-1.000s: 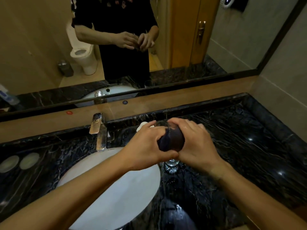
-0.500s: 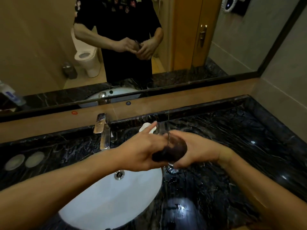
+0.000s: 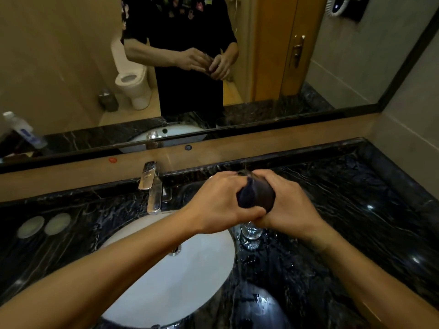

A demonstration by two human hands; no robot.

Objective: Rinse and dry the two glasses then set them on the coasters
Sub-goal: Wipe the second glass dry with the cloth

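Both hands meet above the black marble counter (image 3: 356, 198), closed round one glass (image 3: 264, 194) wrapped in a dark cloth (image 3: 245, 198). The left hand (image 3: 218, 205) curls its fingers over the cloth at the glass's left end, the thumb beneath; the right hand (image 3: 292, 207) wraps the glass from the right, with the rim just showing above the knuckles. Directly below the joined hands, the second glass (image 3: 251, 231) stands on the wet counter just right of the white basin (image 3: 171, 281). Two round coasters (image 3: 44, 225) lie well apart to the left, beyond the chrome faucet (image 3: 152, 186).
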